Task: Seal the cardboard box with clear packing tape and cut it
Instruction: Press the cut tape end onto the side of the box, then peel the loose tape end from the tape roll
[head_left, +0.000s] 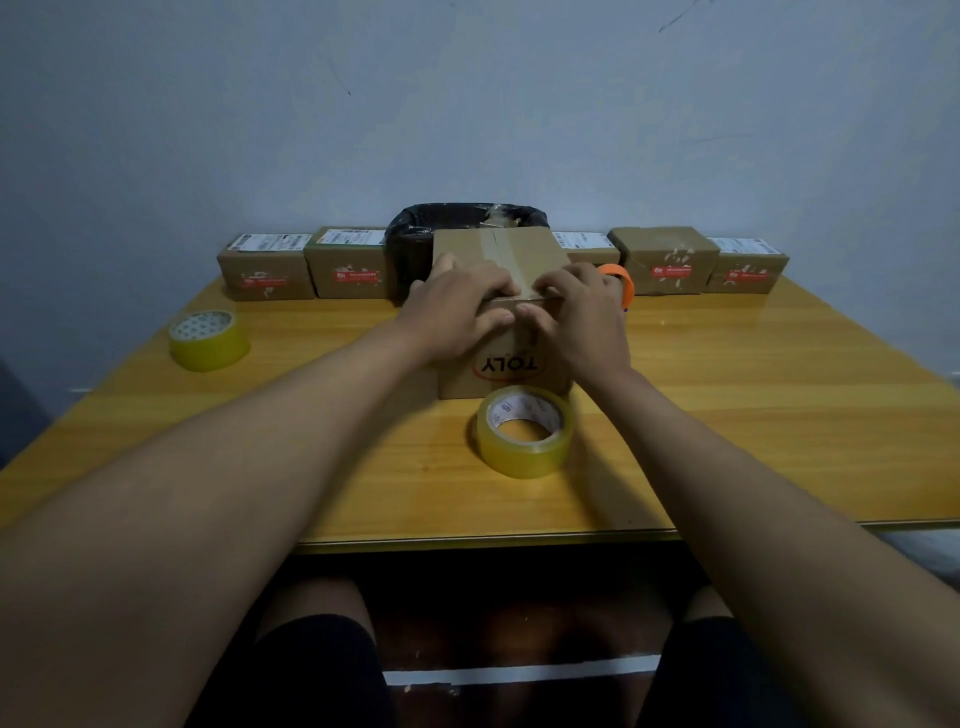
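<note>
Two tape rolls: one (209, 340) at nine o'clock, one (525, 430) at six o'clock of the box (498, 249). Left hand (457, 306) and right hand (576, 312) press relaxed fingers over its near top edge at table (753, 415) centre; upside-down "TOLY". Five labelled parcels (265, 273) at twelve.

Five labelled parcels (266, 273) flank a black-lined bin (415, 234) along the table's (779, 415) far edge.

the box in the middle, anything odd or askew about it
The box sits with its red logo upside down toward the camera. Otherwise nothing stands out: the tape strip runs straight along the top seam, and both hands press it over the near edge.
</note>
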